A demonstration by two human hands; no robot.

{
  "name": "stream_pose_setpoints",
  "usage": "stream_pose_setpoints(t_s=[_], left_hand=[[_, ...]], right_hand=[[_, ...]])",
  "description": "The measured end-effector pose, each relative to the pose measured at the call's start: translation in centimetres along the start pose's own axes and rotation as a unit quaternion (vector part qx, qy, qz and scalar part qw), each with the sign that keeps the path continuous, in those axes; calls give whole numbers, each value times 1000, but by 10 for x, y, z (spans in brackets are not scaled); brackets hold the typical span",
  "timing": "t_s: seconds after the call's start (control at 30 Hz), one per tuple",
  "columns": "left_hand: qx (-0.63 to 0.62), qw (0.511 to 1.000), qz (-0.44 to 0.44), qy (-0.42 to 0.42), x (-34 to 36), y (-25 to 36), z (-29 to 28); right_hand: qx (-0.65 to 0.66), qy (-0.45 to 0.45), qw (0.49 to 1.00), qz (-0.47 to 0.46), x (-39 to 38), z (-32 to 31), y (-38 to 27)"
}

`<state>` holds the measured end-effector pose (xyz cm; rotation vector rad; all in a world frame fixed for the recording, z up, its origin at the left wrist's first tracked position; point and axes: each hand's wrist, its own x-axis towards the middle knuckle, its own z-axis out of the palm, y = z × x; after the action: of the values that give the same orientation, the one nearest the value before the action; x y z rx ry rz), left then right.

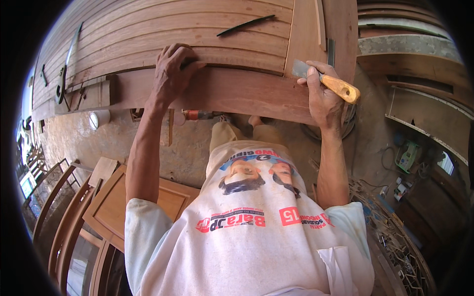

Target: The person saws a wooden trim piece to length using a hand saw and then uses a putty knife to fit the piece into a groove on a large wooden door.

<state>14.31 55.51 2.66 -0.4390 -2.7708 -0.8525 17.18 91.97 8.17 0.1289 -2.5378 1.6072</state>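
Scraper [337, 87], just one, sits in right hand [326, 102]

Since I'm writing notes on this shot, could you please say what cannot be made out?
Head view: the patch of panel beneath the left hand, which covers it.
Head view: part of the scraper, hidden by the right hand.
Head view: the panel's far end, cut off by the picture's top edge.

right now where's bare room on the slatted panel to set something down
The widest bare patch of the slatted panel lies between the black-handled tool and the thin black strip. Another lies between that strip, the left hand and the putty knife. It gets crowded at the left end and beside the right hand, near the wooden strip.
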Motion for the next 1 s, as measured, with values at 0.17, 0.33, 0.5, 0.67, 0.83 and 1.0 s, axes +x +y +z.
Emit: stream_pose_setpoints(t_s=[0.17, 0.33, 0.5, 0.67, 0.83, 1.0], left_hand=[[3, 998, 9, 55, -3, -1, 10], [30, 994, 32, 101, -5, 0, 11], [36, 989, 49, 133, -9, -3, 14], [59, 985, 59, 153, -10, 0, 11], [60, 985, 51, 154, -11, 2, 10], [64, 982, 50, 171, -13, 1, 11]], right_hand=[[-1, -27, 999, 38, 8, 11, 1], [-15, -30, 997, 72, 8, 12, 0], [-24, -42, 996, 69, 6, 16, -1], [-50, -49, 995, 65, 8, 19, -4], [-111, -67, 990, 51, 12, 20, -12], [-237, -99, 965, -58, 16, 22, -22]])
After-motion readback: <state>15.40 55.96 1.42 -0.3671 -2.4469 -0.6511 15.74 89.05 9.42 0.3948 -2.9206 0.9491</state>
